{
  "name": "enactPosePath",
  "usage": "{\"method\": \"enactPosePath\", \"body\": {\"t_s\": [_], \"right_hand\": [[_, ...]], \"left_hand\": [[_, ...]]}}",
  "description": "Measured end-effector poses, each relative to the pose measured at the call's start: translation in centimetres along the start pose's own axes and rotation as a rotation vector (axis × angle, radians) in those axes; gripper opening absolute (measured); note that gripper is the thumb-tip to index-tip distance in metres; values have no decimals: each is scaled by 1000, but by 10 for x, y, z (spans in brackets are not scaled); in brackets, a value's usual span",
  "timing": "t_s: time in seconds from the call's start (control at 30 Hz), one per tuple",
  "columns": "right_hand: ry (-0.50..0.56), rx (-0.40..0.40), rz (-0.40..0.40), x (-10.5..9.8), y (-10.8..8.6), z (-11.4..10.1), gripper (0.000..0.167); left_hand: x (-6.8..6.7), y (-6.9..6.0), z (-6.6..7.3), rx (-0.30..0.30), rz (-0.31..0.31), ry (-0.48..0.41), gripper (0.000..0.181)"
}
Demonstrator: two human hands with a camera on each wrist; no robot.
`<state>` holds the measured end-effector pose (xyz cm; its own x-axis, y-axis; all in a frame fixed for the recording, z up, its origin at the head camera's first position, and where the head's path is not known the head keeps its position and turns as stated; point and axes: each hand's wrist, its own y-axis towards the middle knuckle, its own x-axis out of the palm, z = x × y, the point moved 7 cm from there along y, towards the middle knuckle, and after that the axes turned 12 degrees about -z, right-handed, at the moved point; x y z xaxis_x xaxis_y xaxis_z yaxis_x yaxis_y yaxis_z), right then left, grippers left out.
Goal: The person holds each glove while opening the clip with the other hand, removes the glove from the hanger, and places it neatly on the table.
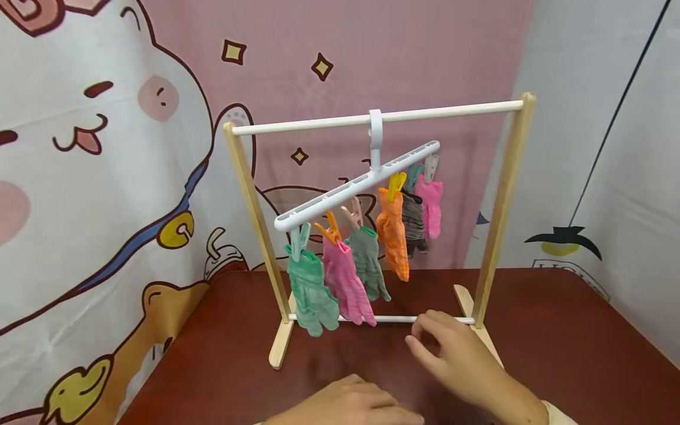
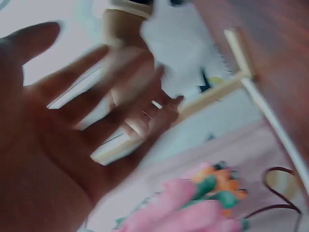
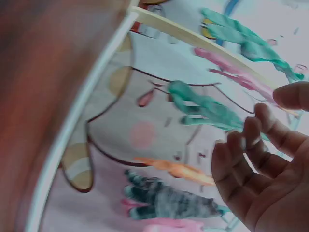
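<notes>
A white hanger point(image 1: 357, 186) hooks over the rack's top bar and tilts down to the left. Small gloves hang from it on clothespins: a green glove point(image 1: 312, 292) lowest at the left, a pink glove point(image 1: 347, 283), a grey-green glove point(image 1: 368, 260), an orange glove point(image 1: 393, 233), a dark grey glove point(image 1: 413, 221) and another pink glove point(image 1: 430, 203). My right hand point(image 1: 459, 357) is in front of the lower bar, fingers loosely bent, holding nothing. My left hand point(image 1: 347, 404) is low at the frame's bottom edge; its fingers look spread and bare in the left wrist view.
The wooden rack point(image 1: 502, 218) has a white top bar point(image 1: 313, 124) and stands on a dark red table point(image 1: 223, 354). A printed cloth point(image 1: 425, 53) with cartoon animals hangs behind and at the left. Pale cloth point(image 1: 627, 147) covers the right side.
</notes>
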<state>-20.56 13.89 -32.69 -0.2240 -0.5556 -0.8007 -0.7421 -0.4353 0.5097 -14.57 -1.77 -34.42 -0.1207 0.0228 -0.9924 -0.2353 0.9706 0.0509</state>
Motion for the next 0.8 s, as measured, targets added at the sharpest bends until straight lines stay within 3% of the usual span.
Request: {"method": "enactPosePath", "body": {"t_s": [0.07, 0.17, 0.27, 0.33, 0.4, 0.47, 0.57, 0.67, 0.8], "right_hand": [[71, -46, 39, -5, 6, -5, 35], [173, -117, 65, -10, 17, -12, 35], [236, -155, 59, -13, 24, -19, 33], [259, -157, 54, -13, 27, -22, 32], [267, -151, 58, -14, 27, -25, 32], [268, -144, 62, -14, 27, -27, 32], [254, -141, 74, -16, 25, -29, 32], [232, -138, 77, -19, 24, -30, 33], [208, -131, 72, -20, 24, -30, 32]], "left_hand": [[-21, -4, 5, 110, 121, -37, 28], [-58, -15, 5, 267, 350, -39, 19], [-94, -31, 2, 369, 650, 26, 21], [-112, -43, -2, 380, 873, 69, 26], [-123, -54, -9, 341, 1104, 67, 27], [-125, -63, -18, 272, 1306, 26, 23], [-116, -71, -34, 107, 1515, -76, 14], [-99, -77, -51, -71, 1611, -175, 10], [-81, -81, -81, -276, 1611, -286, 30]]}}
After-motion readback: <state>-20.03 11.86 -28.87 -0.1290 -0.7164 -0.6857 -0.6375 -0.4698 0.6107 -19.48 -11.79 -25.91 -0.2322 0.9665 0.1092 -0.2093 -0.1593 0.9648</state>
